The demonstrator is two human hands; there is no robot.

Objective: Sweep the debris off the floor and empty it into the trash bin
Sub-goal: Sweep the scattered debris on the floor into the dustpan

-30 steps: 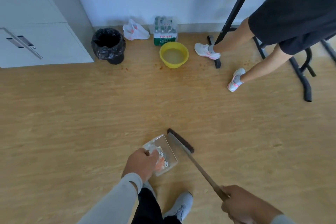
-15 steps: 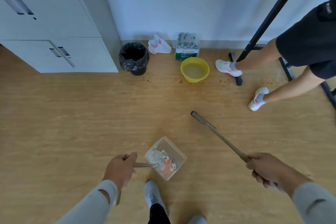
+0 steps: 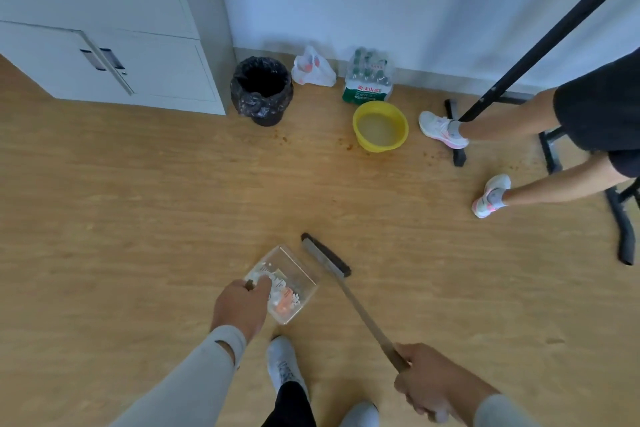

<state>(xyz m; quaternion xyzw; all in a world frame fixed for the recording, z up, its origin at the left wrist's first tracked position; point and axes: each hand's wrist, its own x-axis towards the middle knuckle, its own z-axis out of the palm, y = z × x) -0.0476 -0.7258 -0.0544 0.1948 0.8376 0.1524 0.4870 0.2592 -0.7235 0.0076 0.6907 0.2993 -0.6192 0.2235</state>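
The left hand (image 3: 240,305) was curled round the handle of a clear dustpan (image 3: 287,282), which held white and orange debris (image 3: 285,296) and sat at about six o'clock in the view, its open mouth pointing toward one o'clock. The right hand (image 3: 427,381) gripped the broom (image 3: 349,291) handle at five o'clock; the broom's long axis ran from that grip up toward eleven o'clock, ending in a dark brush head just beside the dustpan's right edge. The trash bin (image 3: 261,90), lined with a black bag, stood upright at twelve o'clock, well apart from the dustpan, beside a grey cabinet (image 3: 104,45). A yellow basin (image 3: 380,126) stood at one o'clock.
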